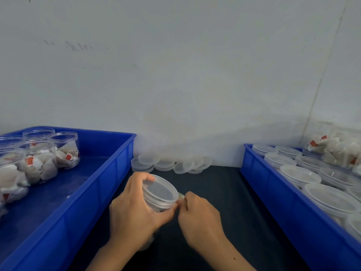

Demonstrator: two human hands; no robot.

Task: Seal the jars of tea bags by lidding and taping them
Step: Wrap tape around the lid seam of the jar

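L hand point(134, 210) wraps a clear plastic jar point(156, 204) w/ fingers curled round its wall and thumb over the lid rim; the jar is tilted, held just above the dark table mat point(224, 212), its round translucent lid point(160, 189) on and facing up-right. R hand point(197, 214) sits right beside the jar, fingertips pinched together at the lid edge on a small clear bit, prob. tape, too faint to be sure. Left: smooth blue plastic tray point(109, 173) w/ open, lidless jars point(64, 147) stuffed w/ white crinkly tea bags, red tags. Back, by the white wall point(175, 75): loose pile of spare lids point(168, 163), overlapping. Right: second blue tray point(273, 194) packed w/ lidded jars point(298, 175).
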